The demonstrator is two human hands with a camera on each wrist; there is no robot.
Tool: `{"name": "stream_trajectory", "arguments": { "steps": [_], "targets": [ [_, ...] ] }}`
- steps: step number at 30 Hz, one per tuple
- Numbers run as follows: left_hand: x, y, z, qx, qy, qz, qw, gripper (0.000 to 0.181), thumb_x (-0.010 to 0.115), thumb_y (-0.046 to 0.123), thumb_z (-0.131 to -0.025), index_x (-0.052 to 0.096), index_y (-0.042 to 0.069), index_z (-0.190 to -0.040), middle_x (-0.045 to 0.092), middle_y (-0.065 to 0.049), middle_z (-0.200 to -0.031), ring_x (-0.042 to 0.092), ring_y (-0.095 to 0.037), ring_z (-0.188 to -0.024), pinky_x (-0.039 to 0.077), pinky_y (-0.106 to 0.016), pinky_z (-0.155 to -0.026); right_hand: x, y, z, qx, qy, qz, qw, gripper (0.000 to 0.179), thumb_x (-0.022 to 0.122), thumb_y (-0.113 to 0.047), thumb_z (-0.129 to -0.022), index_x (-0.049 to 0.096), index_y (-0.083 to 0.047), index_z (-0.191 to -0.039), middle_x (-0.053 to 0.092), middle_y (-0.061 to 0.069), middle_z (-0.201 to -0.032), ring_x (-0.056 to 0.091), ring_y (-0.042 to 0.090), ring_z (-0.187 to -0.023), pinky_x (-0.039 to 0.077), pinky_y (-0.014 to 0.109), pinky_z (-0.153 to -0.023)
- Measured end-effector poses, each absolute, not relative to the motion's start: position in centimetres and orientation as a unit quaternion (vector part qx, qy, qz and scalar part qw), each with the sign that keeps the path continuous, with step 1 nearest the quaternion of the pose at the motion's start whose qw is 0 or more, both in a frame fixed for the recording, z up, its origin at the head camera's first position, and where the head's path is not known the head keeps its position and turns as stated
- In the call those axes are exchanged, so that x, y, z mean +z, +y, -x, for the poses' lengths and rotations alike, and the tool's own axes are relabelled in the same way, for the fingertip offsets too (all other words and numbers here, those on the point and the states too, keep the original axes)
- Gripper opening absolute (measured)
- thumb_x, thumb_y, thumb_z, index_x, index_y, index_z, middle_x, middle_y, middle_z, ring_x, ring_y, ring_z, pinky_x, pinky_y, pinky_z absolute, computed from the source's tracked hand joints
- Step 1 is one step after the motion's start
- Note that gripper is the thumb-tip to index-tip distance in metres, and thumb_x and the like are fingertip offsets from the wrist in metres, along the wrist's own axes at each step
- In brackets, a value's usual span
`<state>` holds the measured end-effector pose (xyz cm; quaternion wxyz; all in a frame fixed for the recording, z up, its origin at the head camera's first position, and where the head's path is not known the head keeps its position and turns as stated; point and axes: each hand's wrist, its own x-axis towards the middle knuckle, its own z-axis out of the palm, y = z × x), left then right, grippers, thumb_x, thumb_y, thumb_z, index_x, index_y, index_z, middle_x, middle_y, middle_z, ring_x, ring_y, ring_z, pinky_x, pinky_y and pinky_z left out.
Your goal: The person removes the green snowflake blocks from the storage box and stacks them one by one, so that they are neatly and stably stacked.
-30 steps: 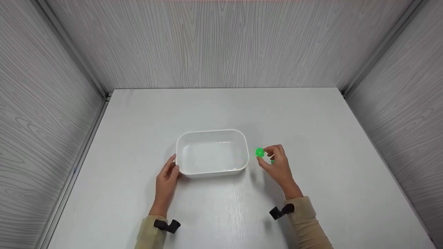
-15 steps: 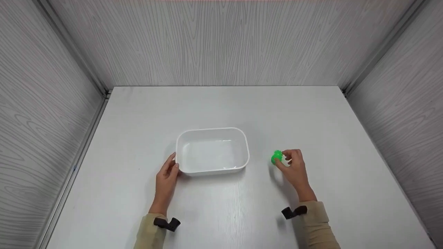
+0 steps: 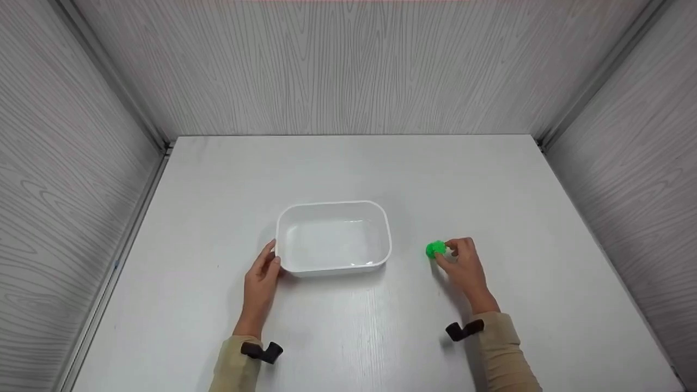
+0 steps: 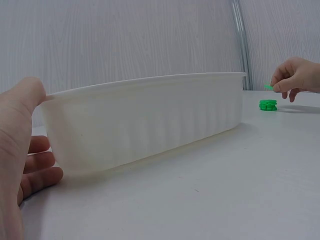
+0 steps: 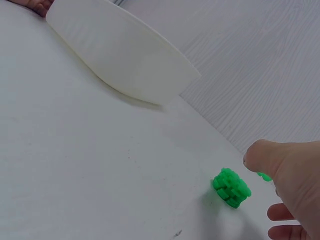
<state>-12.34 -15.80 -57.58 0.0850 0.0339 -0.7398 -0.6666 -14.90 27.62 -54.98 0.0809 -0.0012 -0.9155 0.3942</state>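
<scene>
A white rectangular plastic container (image 3: 334, 270) stands on the table. My left hand (image 3: 260, 286) grips its near left corner, with one digit on the rim in the left wrist view and other fingers curled beside the lower wall. To the container's right, a short stack of green gear-shaped pieces (image 5: 231, 188) lies on the table. My right hand (image 3: 466, 272) pinches a thin, flat green piece (image 4: 268, 87) between thumb and finger. This piece is held just above the stack, apart from it in the left wrist view. In the right wrist view the thumb hides most of it.
The white table (image 3: 348, 332) is bounded by a grey wood-grain back panel (image 3: 348, 71) and side panels (image 3: 626, 136). Black camera mounts (image 3: 464, 330) sit on both wrists, over beige sleeves.
My right hand has moved right, away from the container, carrying the green piece to the green stack, then slightly lower. My left hand has kept its place on the container.
</scene>
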Motion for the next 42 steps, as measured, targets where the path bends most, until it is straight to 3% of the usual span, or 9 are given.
{"name": "stream_trajectory", "arguments": {
  "steps": [3,10,18,26,34,37,42],
  "targets": [
    [-57.7,-15.8,12.3,-0.669,-0.738,-0.034,0.082,0.041,0.055,0.038,-0.093,0.049,0.035,-0.134,0.059,-0.006,-0.116,0.055,-0.017,-0.097,0.048,-0.024,-0.080,-55.3,27.7,15.0,0.384,-0.921,0.002,0.063,0.031,0.067,-0.019,-0.085,0.054,-0.001,-0.107,0.044,0.011,-0.105,0.046,0.025,-0.093,0.041,0.038,-0.074],
    [-55.2,-15.6,11.6,-0.685,-0.726,-0.029,0.050,0.043,0.052,0.024,-0.096,0.046,0.021,-0.139,0.056,-0.014,-0.120,0.053,-0.022,-0.099,0.046,-0.038,-0.086,-55.4,27.6,15.3,0.373,-0.927,0.005,0.033,0.032,0.063,-0.022,-0.086,0.054,-0.001,-0.109,0.043,0.010,-0.107,0.046,0.026,-0.096,0.041,0.038,-0.078],
    [-55.2,-15.6,11.6,-0.684,-0.727,-0.023,0.056,0.044,0.052,0.023,-0.097,0.045,0.019,-0.139,0.055,-0.016,-0.119,0.052,-0.025,-0.098,0.046,-0.040,-0.085,-55.7,27.4,15.4,0.367,-0.930,-0.002,0.031,0.035,0.063,-0.024,-0.088,0.053,0.000,-0.110,0.043,0.013,-0.108,0.047,0.028,-0.099,0.041,0.041,-0.082],
    [-57.0,-15.9,12.2,-0.684,-0.727,-0.027,0.055,0.043,0.053,0.028,-0.096,0.046,0.028,-0.138,0.056,-0.012,-0.121,0.052,-0.021,-0.101,0.047,-0.034,-0.086,-56.0,27.5,15.4,0.381,-0.924,0.010,0.016,0.042,0.061,-0.029,-0.089,0.051,0.001,-0.118,0.039,0.013,-0.114,0.046,0.030,-0.105,0.040,0.044,-0.089],
    [-57.9,-16.0,12.5,-0.679,-0.729,-0.027,0.076,0.041,0.054,0.036,-0.094,0.048,0.035,-0.134,0.058,-0.010,-0.115,0.053,-0.020,-0.095,0.047,-0.028,-0.080,-55.9,27.0,15.5,0.398,-0.916,0.052,-0.006,0.064,0.066,-0.040,-0.085,0.045,0.002,-0.128,0.032,0.017,-0.125,0.040,0.034,-0.117,0.037,0.047,-0.096],
    [-57.6,-15.9,12.4,-0.678,-0.731,-0.030,0.074,0.042,0.054,0.034,-0.094,0.048,0.033,-0.135,0.058,-0.010,-0.115,0.053,-0.020,-0.095,0.047,-0.025,-0.080,-55.8,26.6,15.5,0.397,-0.915,0.072,-0.004,0.065,0.067,-0.042,-0.083,0.047,0.002,-0.127,0.028,0.017,-0.130,0.035,0.034,-0.121,0.036,0.047,-0.098],
    [-56.1,-15.6,11.9,-0.671,-0.737,-0.017,0.079,0.043,0.053,0.023,-0.096,0.046,0.020,-0.139,0.057,-0.018,-0.117,0.053,-0.028,-0.100,0.047,-0.022,-0.081,-55.8,25.9,15.7,0.394,-0.915,0.088,0.014,0.057,0.066,-0.040,-0.084,0.053,0.004,-0.117,0.028,0.016,-0.131,0.033,0.032,-0.121,0.037,0.046,-0.096]
  ]
}}
